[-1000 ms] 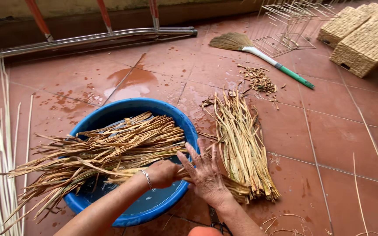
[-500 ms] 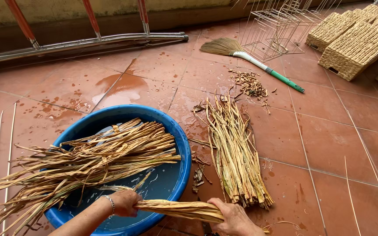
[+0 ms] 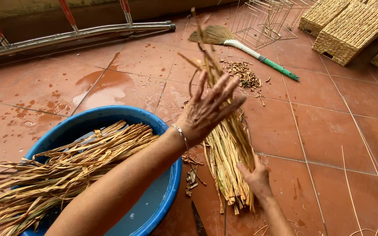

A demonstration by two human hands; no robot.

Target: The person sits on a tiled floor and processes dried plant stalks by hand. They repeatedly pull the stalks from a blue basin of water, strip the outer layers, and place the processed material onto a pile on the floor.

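The step in hand looks like sorting soaked reed strands: a handful is lifted out of the wet heap and brought over to the drier bundle on the tiled floor. The left hand (image 3: 208,109) is raised over the floor just right of the blue basin (image 3: 110,118), palm facing down and away, fingers spread wide and nearly straight, with a few long strands (image 3: 206,57) rising upright against the palm and fingers; whether any finger actually pinches them cannot be told. The right hand (image 3: 255,177) sits low at the near end of the reed bundle (image 3: 228,157), fingers curled round its lower stalks. The next move probably calls for laying the raised strands flat along the bundle with their ends lined up. More reeds (image 3: 62,166) lie across the basin, over the water.
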